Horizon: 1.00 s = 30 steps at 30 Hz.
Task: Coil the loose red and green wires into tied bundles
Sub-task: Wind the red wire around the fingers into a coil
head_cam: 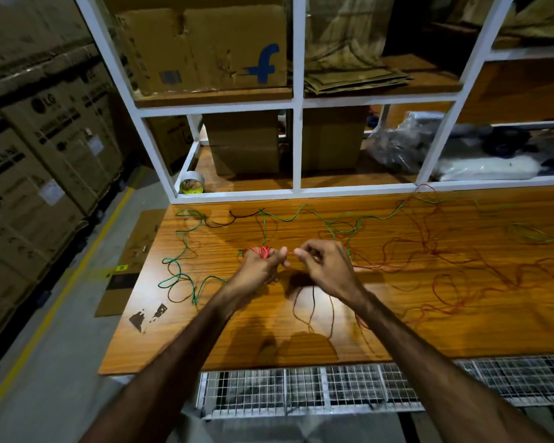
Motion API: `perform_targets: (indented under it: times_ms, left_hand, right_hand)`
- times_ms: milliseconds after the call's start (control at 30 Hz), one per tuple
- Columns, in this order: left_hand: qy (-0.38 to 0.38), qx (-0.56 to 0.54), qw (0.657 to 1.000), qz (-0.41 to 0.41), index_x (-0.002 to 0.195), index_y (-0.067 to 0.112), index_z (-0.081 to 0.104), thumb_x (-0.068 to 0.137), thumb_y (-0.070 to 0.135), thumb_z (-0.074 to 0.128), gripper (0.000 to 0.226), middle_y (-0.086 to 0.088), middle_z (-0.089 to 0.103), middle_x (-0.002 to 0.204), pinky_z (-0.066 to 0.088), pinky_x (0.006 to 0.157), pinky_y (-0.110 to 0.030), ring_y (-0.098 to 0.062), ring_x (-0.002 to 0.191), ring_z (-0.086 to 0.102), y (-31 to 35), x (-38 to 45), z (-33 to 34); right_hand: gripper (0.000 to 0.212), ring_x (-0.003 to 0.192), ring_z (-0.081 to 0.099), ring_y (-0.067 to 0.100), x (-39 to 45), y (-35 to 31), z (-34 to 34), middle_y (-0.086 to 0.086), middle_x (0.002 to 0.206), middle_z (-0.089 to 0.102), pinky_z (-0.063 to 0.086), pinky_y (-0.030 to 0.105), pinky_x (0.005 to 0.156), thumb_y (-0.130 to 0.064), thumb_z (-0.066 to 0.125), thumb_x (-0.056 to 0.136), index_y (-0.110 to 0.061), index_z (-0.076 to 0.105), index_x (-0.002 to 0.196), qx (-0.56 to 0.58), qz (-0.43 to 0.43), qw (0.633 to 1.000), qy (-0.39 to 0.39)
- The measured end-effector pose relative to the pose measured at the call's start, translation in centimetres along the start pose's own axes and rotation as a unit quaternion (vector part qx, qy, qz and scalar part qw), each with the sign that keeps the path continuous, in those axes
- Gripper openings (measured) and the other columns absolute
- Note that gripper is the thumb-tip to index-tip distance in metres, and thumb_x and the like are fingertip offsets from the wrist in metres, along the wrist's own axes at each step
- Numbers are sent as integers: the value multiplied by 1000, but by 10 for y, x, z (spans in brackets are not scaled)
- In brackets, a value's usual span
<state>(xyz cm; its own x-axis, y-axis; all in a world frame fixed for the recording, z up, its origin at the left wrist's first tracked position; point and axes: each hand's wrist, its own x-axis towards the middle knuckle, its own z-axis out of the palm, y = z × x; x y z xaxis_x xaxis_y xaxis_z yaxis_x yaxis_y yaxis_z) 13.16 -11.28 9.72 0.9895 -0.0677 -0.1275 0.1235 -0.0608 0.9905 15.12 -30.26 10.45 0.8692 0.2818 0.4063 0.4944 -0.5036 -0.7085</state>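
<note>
Two hands engaged: your left hand (260, 266) grips the red coil (261, 251) to keep its loops, while right hand (323, 266) fingers pinch the red wire (375, 267), feeding slack.

Table (397, 314): directly before the person, its far edge against the shelf rack (296, 148) at 12 o'clock.
Hands: left hand (259, 266) and right hand (325, 266) near each other above the table's middle.
Loose wires (301, 215): spread on the table from 10 to 3 o'clock.
Tape roll (191, 184): on the lowest shelf at 11 o'clock.
Stacked cartons (39, 148): on the floor at 9 o'clock.
Wire grid (333, 388): below the table's near edge at 6 o'clock.
</note>
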Motion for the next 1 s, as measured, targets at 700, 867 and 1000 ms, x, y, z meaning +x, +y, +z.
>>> perform_targets:
  times_ms: [700, 867, 1000]
  left_hand:
    - [-383, -154, 897, -158, 83, 3, 66, 101, 43, 53, 46, 8, 29, 40, 38, 52, -24, -2, 31, 23, 29, -20, 30]
    - [-411, -329, 843, -113, 96, -2, 69, 99, 46, 59, 49, 5, 26, 40, 44, 55, -22, -7, 29, 22, 41, -19, 18]
    - [-353, -446, 821, -56, 107, -7, 69, 105, 42, 44, 55, 2, 45, 41, 51, 61, -22, -6, 31, 42, 51, -12, 15]
  right_hand:
    - [42, 65, 44, 12, 25, -3, -30, -5, 76, 47, 29, 22, 53, -55, 54, 98, -22, 54, 73, -144, -111, 983, -32]
    - [49, 63, 45, 17, 19, 4, -25, -7, 67, 45, 36, 38, 57, -55, 48, 102, -20, 48, 67, -64, -58, 996, -5]
    - [49, 64, 49, 23, -1, 2, -13, -3, 64, 53, 34, 38, 59, -58, 33, 103, -24, 50, 72, -40, -29, 997, -56]
